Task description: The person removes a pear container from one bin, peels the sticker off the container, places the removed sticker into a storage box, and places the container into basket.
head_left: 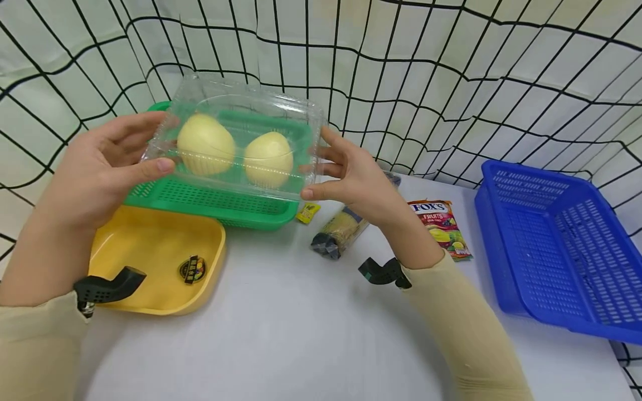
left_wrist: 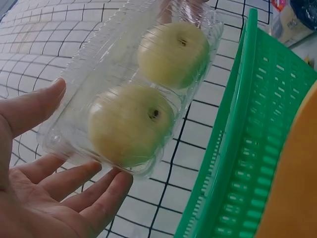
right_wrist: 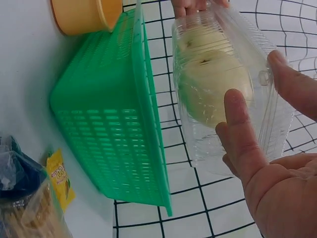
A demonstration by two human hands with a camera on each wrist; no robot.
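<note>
Between the two hands is a clear plastic clamshell box (head_left: 241, 181) with two round, pale yellow fruits inside, a larger one (head_left: 205, 143) on the left and a smaller one (head_left: 268, 160) on the right; they look like pears. My left hand (head_left: 112, 159) holds the box's left end, thumb in front and fingers behind. At the opposite end, my right hand (head_left: 351, 172) grips it in the same way. The box is tilted above the green basket (head_left: 215, 203) and hides part of it. In the right wrist view, the fingers press against the box's ridged end wall.
A yellow tray (head_left: 150, 234) holding a round dark-labelled item (head_left: 193, 269) stands at the front left. Right of the green basket lie a small yellow packet (head_left: 307, 212), a bag of tan sticks (head_left: 341, 231) and a Fox's candy bag (head_left: 441, 228). A blue basket (head_left: 521, 262) stands far right; black wire mesh encloses the table.
</note>
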